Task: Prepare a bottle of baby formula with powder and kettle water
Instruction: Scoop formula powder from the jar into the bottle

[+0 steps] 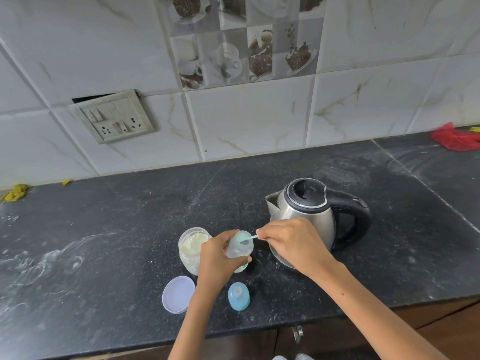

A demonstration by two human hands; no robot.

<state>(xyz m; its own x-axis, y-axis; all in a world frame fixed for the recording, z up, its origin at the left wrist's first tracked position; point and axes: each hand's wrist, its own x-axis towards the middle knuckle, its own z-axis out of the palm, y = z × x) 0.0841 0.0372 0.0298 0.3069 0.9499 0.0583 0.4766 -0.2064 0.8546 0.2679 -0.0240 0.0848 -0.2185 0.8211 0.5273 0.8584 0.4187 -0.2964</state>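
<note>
My left hand (217,258) grips a clear baby bottle (240,246), tilted toward the right, just above the black counter. My right hand (291,242) pinches the handle of a small teal scoop (248,238), whose bowl sits over the bottle's open mouth. An open jar of white formula powder (191,246) stands just left of the bottle, partly behind my left hand. The steel kettle (306,216) with a black lid and handle stands behind my right hand, spout pointing left. The blue bottle cap with its teat (239,296) rests on the counter near the front.
The jar's pale lilac lid (178,294) lies flat left of the blue cap. The black stone counter (117,229) is dusted with white powder smears. A wall socket panel (114,116) sits at the back left, a red bag (455,138) far right, a yellow cloth (15,192) far left.
</note>
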